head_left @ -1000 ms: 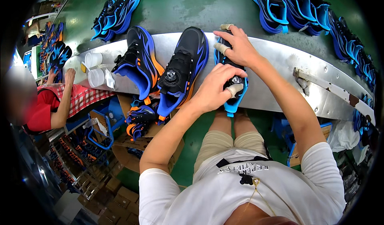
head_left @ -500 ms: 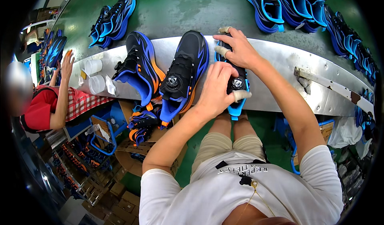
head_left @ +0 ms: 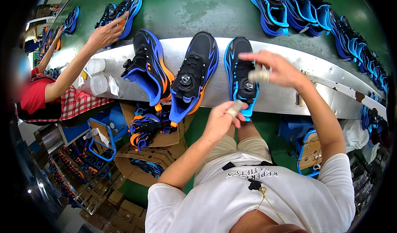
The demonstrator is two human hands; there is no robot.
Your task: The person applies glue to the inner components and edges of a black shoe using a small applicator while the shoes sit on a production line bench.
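A black and blue shoe [head_left: 239,67] with a round dial lies on the metal shelf [head_left: 281,96], toe pointing away and heel hanging over the near edge. My left hand [head_left: 223,119], its thumb wrapped in tape, is curled at the shoe's heel and pinches it. Just to the right of the dial, my right hand [head_left: 275,69] hovers over the shoe with fingers spread and tape on the thumb. Two more shoes of the same kind, one with a dial [head_left: 193,73] and one with orange trim [head_left: 144,67], rest on the shelf to the left.
Behind the shelf runs a green belt [head_left: 198,9] carrying several blue shoes [head_left: 289,5]. On the left, a co-worker in red reaches a hand [head_left: 105,32] to a shoe on the belt. White cups [head_left: 97,73] stand on the shelf. A cardboard box of shoe parts [head_left: 144,150] sits below.
The shoe I held in both hands now lies flat on the shelf. My right hand has lifted off it, and my left has slid back to the heel. The co-worker's arm reached farther.
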